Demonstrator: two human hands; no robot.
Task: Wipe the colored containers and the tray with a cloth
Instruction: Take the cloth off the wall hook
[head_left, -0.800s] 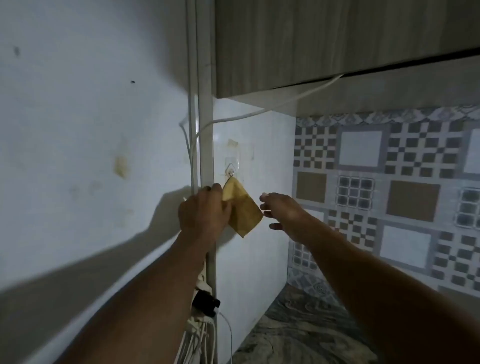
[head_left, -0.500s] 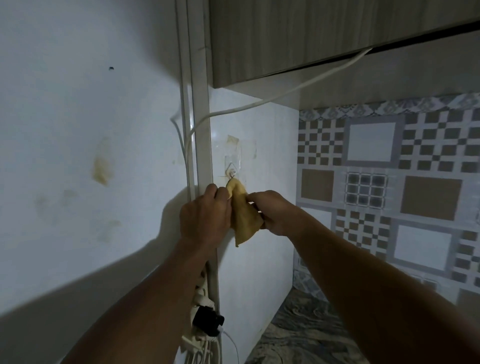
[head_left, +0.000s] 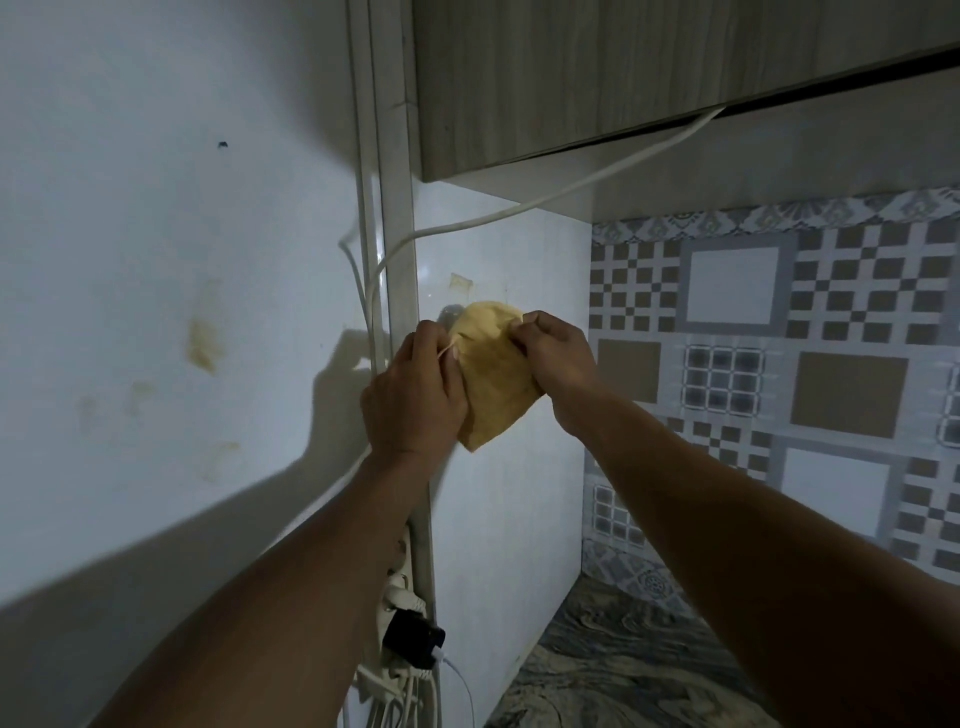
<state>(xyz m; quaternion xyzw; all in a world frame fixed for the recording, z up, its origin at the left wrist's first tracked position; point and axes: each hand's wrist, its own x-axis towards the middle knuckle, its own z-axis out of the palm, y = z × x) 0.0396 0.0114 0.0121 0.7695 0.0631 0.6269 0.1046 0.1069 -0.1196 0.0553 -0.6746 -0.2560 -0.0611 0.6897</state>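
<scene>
Low at the bottom edge, two bare forearms reach up and forward. Between them a power strip (head_left: 402, 587) hangs along a white post, with a black adapter (head_left: 413, 631) and white plugs in it. Further on, the left grip (head_left: 415, 395) has its fingers curled and pinches the left edge of the yellow cloth (head_left: 493, 379). The right grip (head_left: 563, 364) pinches the cloth's upper right edge. The cloth hangs between the two hands in front of a white wall (head_left: 509, 519), its lower corner pointing down; I cannot tell whether it touches the wall. To the right a marbled table (head_left: 623, 665) runs back to a patterned tile wall (head_left: 779, 338). Left of the post, the wall carries a yellowish stain (head_left: 202, 348). Above, a white cable (head_left: 545, 197) loops from the post up under a wood-grain cabinet (head_left: 623, 78).
</scene>
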